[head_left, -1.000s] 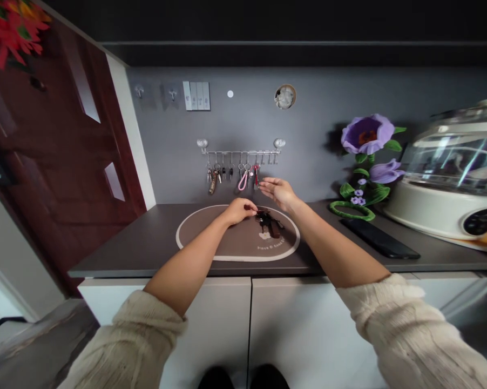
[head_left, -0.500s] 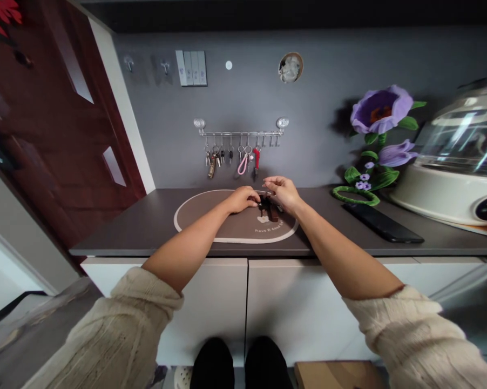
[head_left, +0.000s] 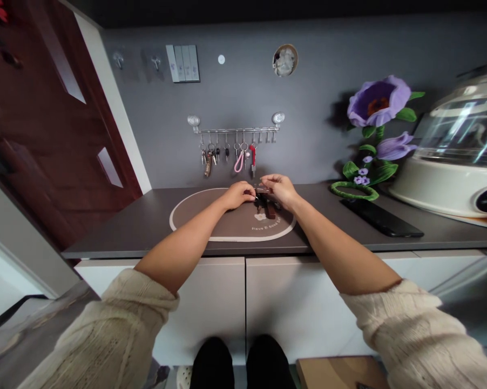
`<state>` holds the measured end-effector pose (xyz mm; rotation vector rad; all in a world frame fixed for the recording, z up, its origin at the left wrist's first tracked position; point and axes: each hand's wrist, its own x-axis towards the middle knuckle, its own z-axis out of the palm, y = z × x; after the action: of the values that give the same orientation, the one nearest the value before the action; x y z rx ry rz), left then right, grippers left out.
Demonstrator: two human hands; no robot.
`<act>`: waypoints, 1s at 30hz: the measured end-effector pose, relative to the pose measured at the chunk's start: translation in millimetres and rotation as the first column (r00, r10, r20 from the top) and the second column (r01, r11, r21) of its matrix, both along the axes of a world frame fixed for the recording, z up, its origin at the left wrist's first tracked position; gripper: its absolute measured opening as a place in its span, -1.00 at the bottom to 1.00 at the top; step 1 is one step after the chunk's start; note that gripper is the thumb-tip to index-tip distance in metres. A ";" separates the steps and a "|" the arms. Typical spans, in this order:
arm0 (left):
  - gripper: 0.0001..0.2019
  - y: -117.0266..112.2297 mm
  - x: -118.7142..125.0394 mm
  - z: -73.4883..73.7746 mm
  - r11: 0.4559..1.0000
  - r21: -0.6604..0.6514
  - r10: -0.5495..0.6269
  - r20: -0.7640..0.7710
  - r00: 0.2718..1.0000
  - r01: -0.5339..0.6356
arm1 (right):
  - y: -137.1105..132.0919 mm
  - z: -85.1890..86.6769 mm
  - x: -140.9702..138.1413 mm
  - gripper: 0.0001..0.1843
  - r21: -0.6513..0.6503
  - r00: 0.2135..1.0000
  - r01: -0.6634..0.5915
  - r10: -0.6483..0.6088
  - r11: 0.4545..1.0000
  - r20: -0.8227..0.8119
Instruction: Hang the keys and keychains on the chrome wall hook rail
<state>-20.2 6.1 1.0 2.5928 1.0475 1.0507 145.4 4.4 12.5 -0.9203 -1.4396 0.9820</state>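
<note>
Over the oval brown mat (head_left: 195,213), both hands meet at a small bunch of dark keys (head_left: 261,204) with a brown strip-like tag (head_left: 271,210). My left hand (head_left: 238,195) is closed, thumb and fingertips pinched on the bunch's left side, by a small shiny bit. At the upper right of the bunch, my right hand (head_left: 282,190) is closed too, its thumb and forefinger pinching something thin that I cannot make out. Just behind the hands, a key rail (head_left: 237,130) on the wall carries several keys, a pink loop (head_left: 239,161) and a red strap (head_left: 252,153).
A black phone (head_left: 383,219) lies on the countertop at right, near a purple flower ornament (head_left: 379,102) and a large white appliance with a clear cover (head_left: 441,183). White cabinet doors (head_left: 203,302) are below the counter. A dark red door (head_left: 65,135) stands left.
The camera view has shifted slightly. Both hands stay pinched at the bunch of keys, with only small finger movement; the thin thing at my right fingertips shows a little differently.
</note>
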 end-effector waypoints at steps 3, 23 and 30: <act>-0.92 -2.1 0.5 2.9 0.996 -0.082 0.027 0.119 0.993 -0.018 | -0.9 1.2 -0.5 -0.90 -0.021 1.000 0.002 -0.002 1.000 0.002; -0.70 -1.4 -1.2 6.4 0.946 -0.303 0.073 0.541 0.838 0.113 | -6.9 1.1 -1.2 -0.89 -0.023 0.992 -0.117 0.118 0.993 0.050; -0.72 -6.6 1.2 13.3 0.936 -0.328 0.118 0.631 0.767 0.126 | -15.9 6.6 -4.4 -0.80 -0.011 0.989 -0.129 0.129 0.992 0.066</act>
<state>-19.0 -0.5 14.3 1.7278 0.9271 1.4444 140.9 -11.6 19.1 -0.8802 -1.5688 1.0605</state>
